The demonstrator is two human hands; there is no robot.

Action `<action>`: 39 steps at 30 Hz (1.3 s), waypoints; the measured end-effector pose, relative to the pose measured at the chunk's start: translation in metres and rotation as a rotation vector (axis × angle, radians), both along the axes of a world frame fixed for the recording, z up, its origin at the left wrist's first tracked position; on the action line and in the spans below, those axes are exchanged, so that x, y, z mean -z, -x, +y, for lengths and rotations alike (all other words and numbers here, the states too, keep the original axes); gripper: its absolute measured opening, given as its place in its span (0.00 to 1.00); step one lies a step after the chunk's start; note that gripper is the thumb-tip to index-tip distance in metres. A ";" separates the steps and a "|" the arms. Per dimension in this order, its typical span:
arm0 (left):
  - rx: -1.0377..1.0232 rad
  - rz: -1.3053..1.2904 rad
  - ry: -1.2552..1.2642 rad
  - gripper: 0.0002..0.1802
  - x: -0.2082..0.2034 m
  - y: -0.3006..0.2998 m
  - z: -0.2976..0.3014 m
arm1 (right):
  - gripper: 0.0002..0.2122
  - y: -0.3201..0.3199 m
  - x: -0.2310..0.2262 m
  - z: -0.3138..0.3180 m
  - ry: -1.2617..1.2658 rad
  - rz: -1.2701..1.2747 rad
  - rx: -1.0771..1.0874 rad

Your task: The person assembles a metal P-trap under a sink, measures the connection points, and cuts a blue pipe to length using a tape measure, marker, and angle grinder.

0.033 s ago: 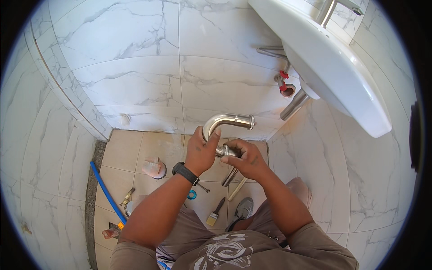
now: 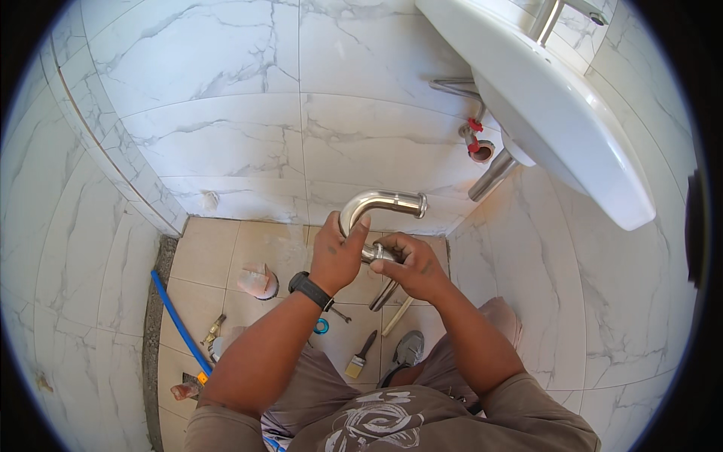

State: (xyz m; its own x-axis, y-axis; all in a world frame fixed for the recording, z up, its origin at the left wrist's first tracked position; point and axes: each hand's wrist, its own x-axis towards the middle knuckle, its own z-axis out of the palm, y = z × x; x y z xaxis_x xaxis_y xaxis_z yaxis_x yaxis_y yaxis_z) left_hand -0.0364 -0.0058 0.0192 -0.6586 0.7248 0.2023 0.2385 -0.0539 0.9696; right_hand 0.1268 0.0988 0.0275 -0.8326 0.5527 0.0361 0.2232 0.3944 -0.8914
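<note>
In the head view, the washbasin [image 2: 557,113] is the reference point. The curved chrome pipe [image 2: 388,200] is held to the left of the washbasin and nearer my body, its flanged end directed toward the basin side. My left hand [image 2: 337,255] is closed around the bend, thumb along the metal. My right hand [image 2: 413,267] pinches the collar [image 2: 380,251] at the lower end of the bend between thumb and fingers. A straight chrome tube [image 2: 384,295] extends below my right hand; my fingers hide its joint. Under the washbasin, a chrome drain tube [image 2: 492,179] projects downward at an angle; just left of it are a red-handled valve [image 2: 474,143] and a round wall opening [image 2: 484,153]. On the floor, left of the washbasin and closer to me, lie a paintbrush [image 2: 361,355] and a blue ring [image 2: 321,326]. Farthest left of the washbasin lies a blue hose [image 2: 177,324].
</note>
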 end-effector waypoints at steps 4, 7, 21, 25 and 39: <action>0.013 0.057 -0.025 0.25 -0.005 -0.006 -0.002 | 0.29 0.001 0.001 0.003 0.377 -0.112 0.031; 0.046 0.149 -0.043 0.24 -0.005 -0.005 0.003 | 0.30 0.007 0.003 0.003 0.537 -0.104 0.130; 0.092 0.090 -0.068 0.25 -0.007 -0.001 0.003 | 0.29 -0.002 0.000 0.001 0.344 -0.045 -0.031; 0.111 0.105 -0.062 0.24 -0.009 -0.004 0.001 | 0.31 -0.001 -0.005 0.007 0.537 -0.180 -0.018; 0.082 0.128 -0.095 0.23 -0.008 -0.007 0.000 | 0.28 -0.003 -0.005 0.005 0.527 -0.076 -0.027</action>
